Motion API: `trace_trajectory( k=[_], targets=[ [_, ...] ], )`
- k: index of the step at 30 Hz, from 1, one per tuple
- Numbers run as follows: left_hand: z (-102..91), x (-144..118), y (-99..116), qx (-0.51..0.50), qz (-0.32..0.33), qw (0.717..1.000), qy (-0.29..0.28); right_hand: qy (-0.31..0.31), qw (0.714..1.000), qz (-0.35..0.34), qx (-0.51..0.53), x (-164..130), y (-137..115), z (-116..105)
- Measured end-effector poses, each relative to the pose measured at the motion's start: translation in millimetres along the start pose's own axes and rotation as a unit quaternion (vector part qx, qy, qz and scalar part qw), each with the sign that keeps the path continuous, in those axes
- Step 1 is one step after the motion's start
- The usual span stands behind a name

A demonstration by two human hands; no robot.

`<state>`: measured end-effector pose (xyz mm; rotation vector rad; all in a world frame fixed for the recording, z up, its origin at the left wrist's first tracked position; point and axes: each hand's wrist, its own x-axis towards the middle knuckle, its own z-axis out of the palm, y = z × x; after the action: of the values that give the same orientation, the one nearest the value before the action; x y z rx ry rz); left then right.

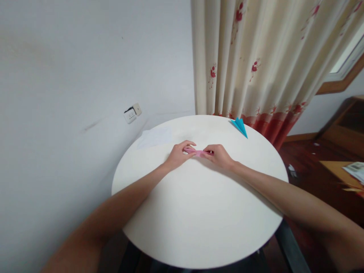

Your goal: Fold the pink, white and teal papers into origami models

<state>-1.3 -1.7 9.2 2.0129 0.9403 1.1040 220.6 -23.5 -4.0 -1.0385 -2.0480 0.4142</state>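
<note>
Between both hands, a pink paper point(198, 152) lies flat on the tabletop point(199, 212), long axis running hand to hand. Left hand point(179, 153) pinches its left end; right hand point(218, 154) pinches its right end.

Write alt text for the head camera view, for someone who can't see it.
Two bare hands, left hand and right hand, pinch a folded pink paper between them on a round white table. A blue paper plane lies at the table's far edge, near a flowered curtain.
</note>
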Motion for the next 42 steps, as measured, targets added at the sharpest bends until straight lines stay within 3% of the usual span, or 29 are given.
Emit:
trace_trajectory(
  k=[4, 8, 12, 18, 26, 30, 34, 38, 42],
  targets=[
    [7.9, 0.0, -0.8, -0.138, -0.089, 0.986, 0.020, 0.016, 0.990, 0.055, 0.130, 1.7, 1.3, 5.1],
    [18.2, -2.5, -4.6, -0.206, -0.159, 0.965, -0.007, 0.035, 0.964, 0.108, 0.240, 3.7, -1.0, 12.0],
    [23.6, -5.5, -6.8, -0.204, -0.165, 0.965, -0.006, 0.029, 0.949, 0.136, 0.283, 4.5, -3.5, 17.8],
    [20.8, -3.7, -6.7, -0.202, -0.162, 0.966, 0.006, -0.001, 0.952, 0.145, 0.270, 3.8, -1.0, 17.6],
    [6.1, 5.4, -9.4, -0.230, -0.137, 0.957, 0.113, 0.005, 0.950, 0.171, 0.261, 4.3, -1.3, 17.4],
    [8.0, 4.2, -6.0, -0.257, -0.175, 0.946, 0.087, 0.021, 0.965, 0.158, 0.209, 2.1, 1.4, 18.4],
    [13.9, 1.9, -1.8, -0.269, -0.223, 0.937, 0.030, 0.017, 0.995, 0.100, 0.006, -1.8, -3.4, 13.7],
    [13.3, 2.8, -9.2, -0.209, -0.226, 0.951, 0.036, -0.025, 0.986, 0.064, -0.151, -4.1, -13.2, 7.8],
    [9.4, 4.2, -18.4, -0.175, -0.221, 0.959, 0.046, -0.054, 0.981, 0.040, -0.184, -4.6, -15.4, 4.2]
  ],
)
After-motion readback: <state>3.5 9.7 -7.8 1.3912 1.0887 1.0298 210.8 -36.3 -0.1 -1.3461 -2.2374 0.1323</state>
